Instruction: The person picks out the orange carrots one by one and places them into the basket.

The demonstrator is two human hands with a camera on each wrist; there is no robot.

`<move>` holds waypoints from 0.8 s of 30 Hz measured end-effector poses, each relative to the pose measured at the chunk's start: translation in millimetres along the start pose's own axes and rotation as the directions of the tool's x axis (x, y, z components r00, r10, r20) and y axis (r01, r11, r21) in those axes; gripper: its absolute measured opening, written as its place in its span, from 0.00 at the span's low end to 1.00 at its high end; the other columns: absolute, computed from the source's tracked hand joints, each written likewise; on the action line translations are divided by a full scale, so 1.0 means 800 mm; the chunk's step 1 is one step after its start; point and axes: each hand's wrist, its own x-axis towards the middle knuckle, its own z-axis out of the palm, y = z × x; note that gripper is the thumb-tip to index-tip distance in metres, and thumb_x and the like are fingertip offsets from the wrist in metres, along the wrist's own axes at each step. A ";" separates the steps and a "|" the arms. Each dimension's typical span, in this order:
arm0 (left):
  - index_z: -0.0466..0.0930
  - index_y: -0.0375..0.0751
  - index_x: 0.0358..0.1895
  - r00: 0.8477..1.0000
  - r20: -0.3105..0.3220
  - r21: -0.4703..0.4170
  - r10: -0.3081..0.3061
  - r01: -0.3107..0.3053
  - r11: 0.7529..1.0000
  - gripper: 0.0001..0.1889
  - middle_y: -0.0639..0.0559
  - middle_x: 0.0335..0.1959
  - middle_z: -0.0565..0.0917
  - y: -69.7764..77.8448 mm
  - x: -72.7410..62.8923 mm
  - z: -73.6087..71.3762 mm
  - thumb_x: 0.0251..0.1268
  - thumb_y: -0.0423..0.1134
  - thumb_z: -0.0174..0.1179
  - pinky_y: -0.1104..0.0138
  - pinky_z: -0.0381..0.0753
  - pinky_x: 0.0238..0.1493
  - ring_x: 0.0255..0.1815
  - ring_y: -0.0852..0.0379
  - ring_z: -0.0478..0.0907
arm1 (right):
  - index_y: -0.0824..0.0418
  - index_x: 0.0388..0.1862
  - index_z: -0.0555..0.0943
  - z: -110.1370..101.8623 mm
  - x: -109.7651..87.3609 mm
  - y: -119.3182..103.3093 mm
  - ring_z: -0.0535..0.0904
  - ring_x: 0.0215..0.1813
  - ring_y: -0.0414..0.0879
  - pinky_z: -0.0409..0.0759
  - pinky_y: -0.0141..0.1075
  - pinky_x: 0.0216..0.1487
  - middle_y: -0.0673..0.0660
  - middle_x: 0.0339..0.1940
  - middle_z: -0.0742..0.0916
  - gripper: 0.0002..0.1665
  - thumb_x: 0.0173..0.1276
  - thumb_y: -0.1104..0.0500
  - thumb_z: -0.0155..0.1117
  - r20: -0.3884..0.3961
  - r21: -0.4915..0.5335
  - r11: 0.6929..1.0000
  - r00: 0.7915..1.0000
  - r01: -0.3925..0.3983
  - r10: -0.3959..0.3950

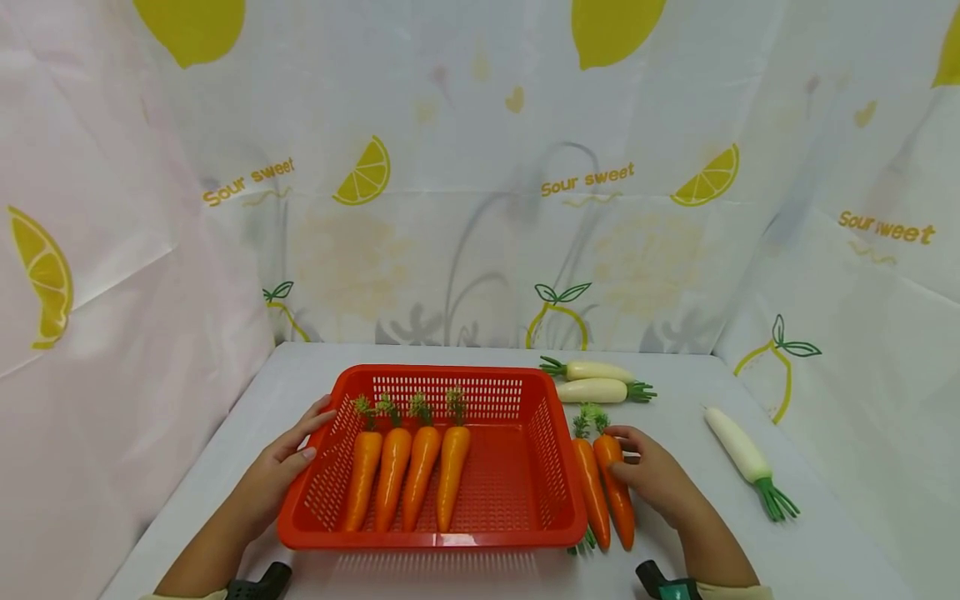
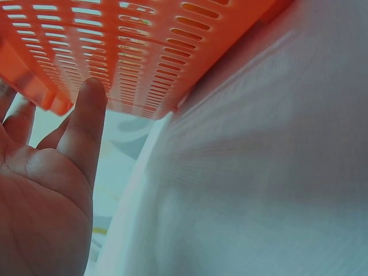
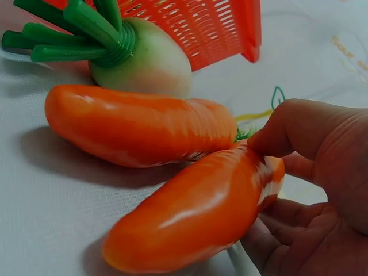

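A red plastic basket (image 1: pixel 510 467) with slotted walls stands on the table, holding several orange carrots (image 1: pixel 453 475) side by side in its left half. My left hand (image 1: pixel 277 467) touches its left rim, and in the left wrist view the fingers (image 2: pixel 86 126) are straight against the slotted wall. Outside the basket's right wall lie two carrots with leafy green tops. My right hand (image 1: pixel 660 475) pinches the outer carrot (image 3: pixel 190 213) near its top end, thumb above and fingers underneath. The inner carrot (image 3: pixel 138 123) lies right beside it.
A white radish (image 3: pixel 161 63) sits close by the basket's right wall, mostly hidden in the head view. Two more radishes (image 1: pixel 596 390) lie behind the basket's right corner, and another radish (image 1: pixel 742 450) is at the far right. Printed cloth walls (image 1: pixel 480 250) surround the table.
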 end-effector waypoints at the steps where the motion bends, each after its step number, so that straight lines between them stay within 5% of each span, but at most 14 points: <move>1: 0.60 0.38 0.82 1.000 -0.001 0.000 -0.002 0.002 1.000 0.27 0.58 0.88 0.46 0.000 0.000 0.000 0.85 0.37 0.44 0.69 0.83 0.57 0.72 0.86 0.59 | 0.56 0.75 0.72 0.000 0.000 0.000 0.75 0.70 0.65 0.85 0.56 0.59 0.69 0.76 0.74 0.36 0.67 0.61 0.65 0.000 0.004 1.000 1.000 -0.001 0.001; 24: 0.61 0.37 0.81 1.000 -0.014 0.002 -0.012 0.012 1.000 0.27 0.58 0.88 0.47 0.004 -0.002 0.002 0.84 0.37 0.45 0.67 0.85 0.56 0.71 0.85 0.63 | 0.58 0.78 0.67 -0.009 -0.012 -0.010 0.74 0.72 0.67 0.82 0.56 0.65 0.70 0.76 0.73 0.36 0.73 0.60 0.64 0.002 0.123 0.989 0.996 0.086 -0.087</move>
